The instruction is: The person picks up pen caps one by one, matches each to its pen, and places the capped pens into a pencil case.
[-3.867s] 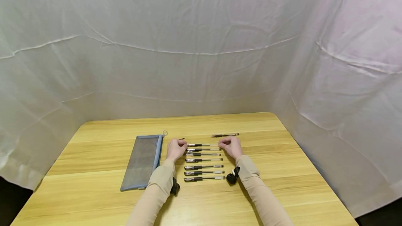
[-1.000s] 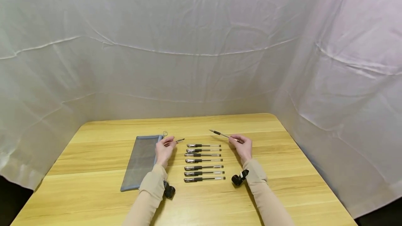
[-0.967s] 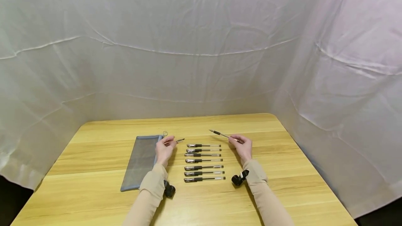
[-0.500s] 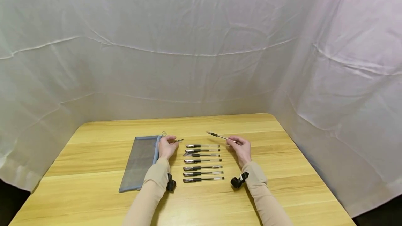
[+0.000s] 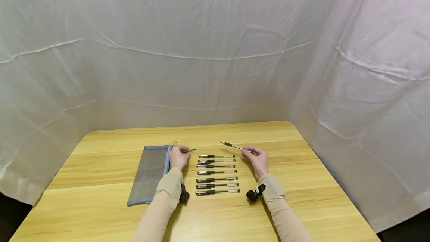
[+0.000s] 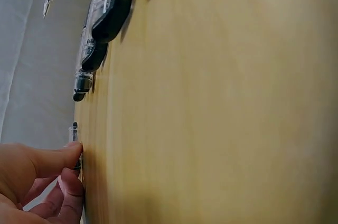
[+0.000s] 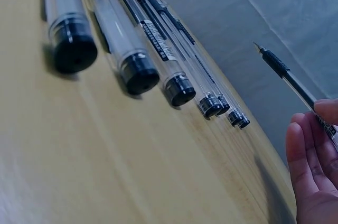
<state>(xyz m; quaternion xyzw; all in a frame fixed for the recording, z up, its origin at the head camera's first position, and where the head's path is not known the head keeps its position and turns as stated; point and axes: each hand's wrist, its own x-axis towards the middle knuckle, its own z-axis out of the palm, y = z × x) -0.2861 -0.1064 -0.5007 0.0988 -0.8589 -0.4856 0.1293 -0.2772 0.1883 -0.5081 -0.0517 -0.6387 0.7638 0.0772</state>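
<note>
At the far end of the pen row, my left hand (image 5: 178,157) pinches a small clear pen cap (image 6: 73,134) with a black clip between thumb and fingers, low over the table. My right hand (image 5: 257,160) holds an uncapped gel pen (image 5: 229,144) by its rear end, raised, its metal tip aimed left towards the cap. In the right wrist view the pen's black grip (image 7: 275,63) is visible, with the thumb on the barrel. Between the forearms lie several capped gel pens (image 5: 216,179) in a tidy row, caps to the left.
A grey mesh zip pouch (image 5: 147,174) with blue edging lies left of my left hand, its ring (image 5: 175,143) at the far corner. The wooden table (image 5: 302,182) ends at a pale cloth curtain (image 5: 208,81) behind and at the sides.
Since the oldest frame, my right hand has left the row and lifted the loose pen; my left has taken the cap. Over the last second, the left hand shifts slightly right and the pen dips slightly left.
</note>
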